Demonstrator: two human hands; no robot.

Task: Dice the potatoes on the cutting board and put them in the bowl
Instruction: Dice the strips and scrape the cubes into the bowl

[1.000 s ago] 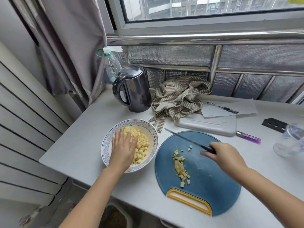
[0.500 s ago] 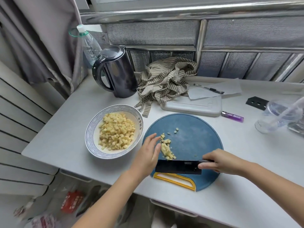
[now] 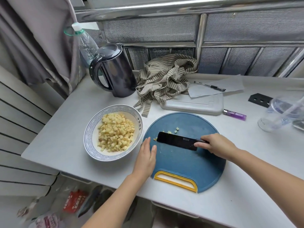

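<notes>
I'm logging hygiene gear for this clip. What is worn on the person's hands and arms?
Nothing shows. The left hand and right hand are bare: no gloves, rings or bands. The left forearm and right forearm are bare to the frame's edge, with no sleeve, watch or bracelet in view.

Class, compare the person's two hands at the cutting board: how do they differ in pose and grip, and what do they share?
The left hand has straight fingers; the right hand has curled ones. The left hand holds nothing; the right hand grips the knife by its handle. The left hand is at the left edge of the board, by the blade tip; the right hand is at the handle end. Both are over the board.
</notes>
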